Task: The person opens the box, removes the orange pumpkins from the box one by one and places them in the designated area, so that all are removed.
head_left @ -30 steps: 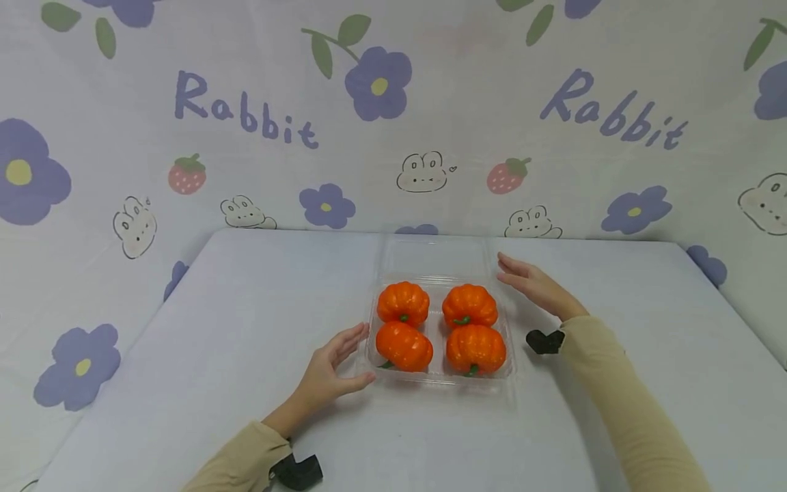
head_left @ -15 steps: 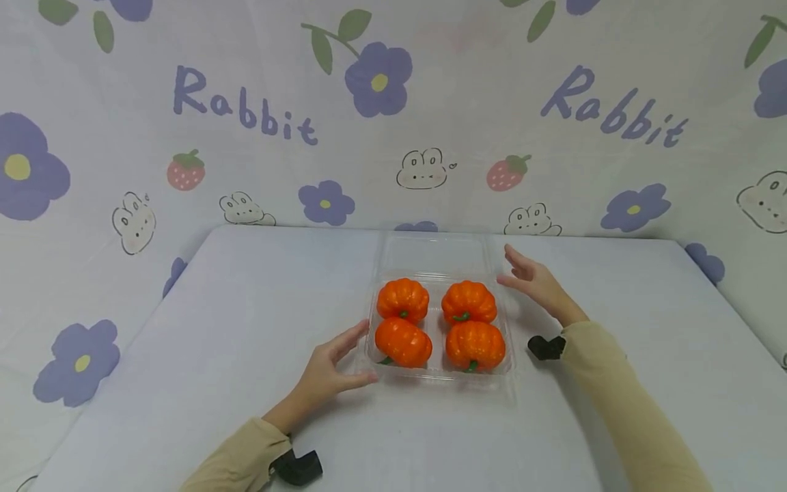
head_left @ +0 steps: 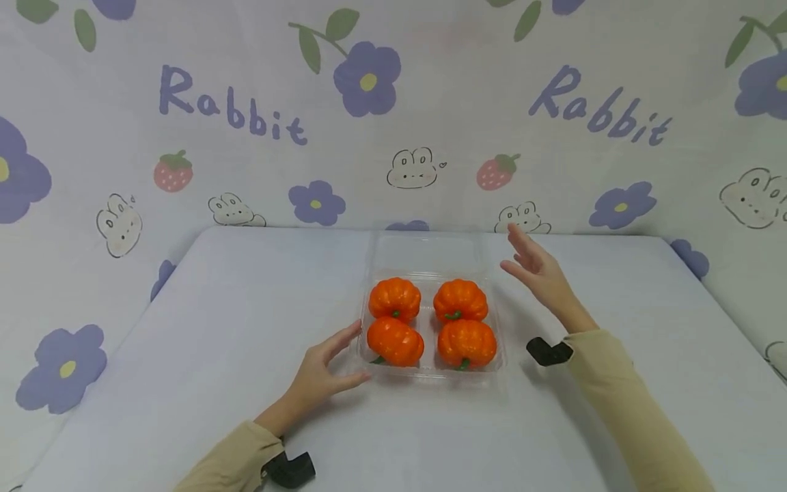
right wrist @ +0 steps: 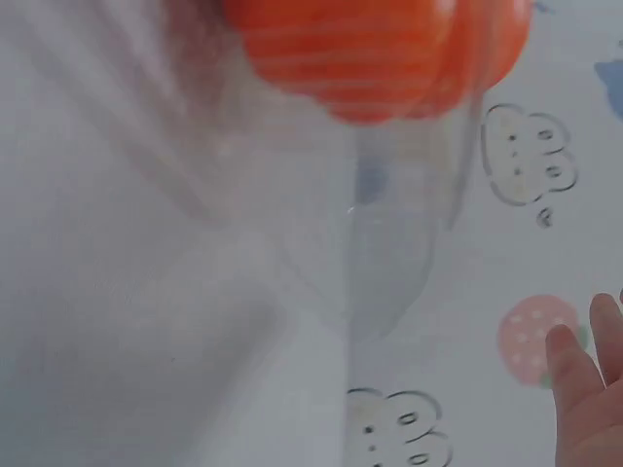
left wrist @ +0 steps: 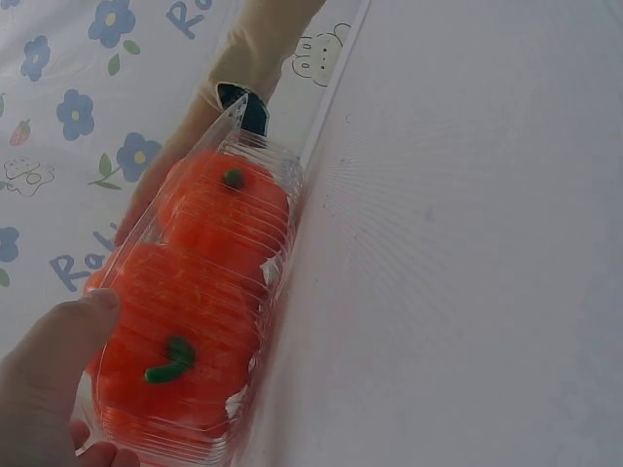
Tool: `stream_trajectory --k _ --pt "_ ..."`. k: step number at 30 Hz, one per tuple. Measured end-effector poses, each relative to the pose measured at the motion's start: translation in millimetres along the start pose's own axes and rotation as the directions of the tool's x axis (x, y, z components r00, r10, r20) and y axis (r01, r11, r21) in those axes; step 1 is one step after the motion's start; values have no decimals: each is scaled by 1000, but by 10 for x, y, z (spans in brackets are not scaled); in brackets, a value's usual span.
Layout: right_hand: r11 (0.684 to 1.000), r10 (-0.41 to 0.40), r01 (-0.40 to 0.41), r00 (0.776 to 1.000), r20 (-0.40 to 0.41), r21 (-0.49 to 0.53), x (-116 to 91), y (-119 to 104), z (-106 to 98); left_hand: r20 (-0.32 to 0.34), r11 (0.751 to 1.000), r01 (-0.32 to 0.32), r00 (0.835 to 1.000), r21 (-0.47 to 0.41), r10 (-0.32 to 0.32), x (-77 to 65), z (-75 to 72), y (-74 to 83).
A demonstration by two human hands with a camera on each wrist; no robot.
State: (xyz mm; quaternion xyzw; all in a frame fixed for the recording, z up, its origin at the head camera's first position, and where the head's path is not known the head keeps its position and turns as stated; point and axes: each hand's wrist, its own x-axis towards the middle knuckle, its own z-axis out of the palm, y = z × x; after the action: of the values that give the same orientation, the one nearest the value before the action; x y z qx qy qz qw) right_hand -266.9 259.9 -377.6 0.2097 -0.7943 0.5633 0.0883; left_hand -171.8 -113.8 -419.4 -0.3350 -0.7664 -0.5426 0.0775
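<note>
Several glossy orange pumpkins with green stems lie in a clear plastic clamshell box [head_left: 430,374], a pair behind [head_left: 395,298] and a pair in front [head_left: 467,343]. Its transparent lid [head_left: 430,254] is folded back toward the curtain. At the box's front left corner is my left hand [head_left: 315,376], fingers extended along the side and thumb at the front; the left wrist view has the thumb [left wrist: 63,341] overlapping the rim. My right hand [head_left: 544,279], fingers spread and holding nothing, is raised right of the lid. In the right wrist view its fingertips [right wrist: 574,365] show at the lower right.
A white table [head_left: 215,307] carries the box. Behind it hangs a curtain [head_left: 461,82] printed with flowers, strawberries, rabbits and the word Rabbit. Black wrist mounts [head_left: 289,470] show beneath both sleeves.
The right hand has lifted and drawn a little away from the lid's right side, its fingers spreading. The left hand keeps its place at the box. The head view has shifted slightly.
</note>
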Motion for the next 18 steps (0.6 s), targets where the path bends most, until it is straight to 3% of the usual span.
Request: stream_trajectory --k 10,18 --pt "989 -149 149 984 94 5 -263 -385 110 -14 1000 8 1000 -27 -9 -9 -14 -22" --pt "972 -235 231 956 176 41 -498 -456 225 -16 999 -3 1000 -42 2 -7 -26 -13"
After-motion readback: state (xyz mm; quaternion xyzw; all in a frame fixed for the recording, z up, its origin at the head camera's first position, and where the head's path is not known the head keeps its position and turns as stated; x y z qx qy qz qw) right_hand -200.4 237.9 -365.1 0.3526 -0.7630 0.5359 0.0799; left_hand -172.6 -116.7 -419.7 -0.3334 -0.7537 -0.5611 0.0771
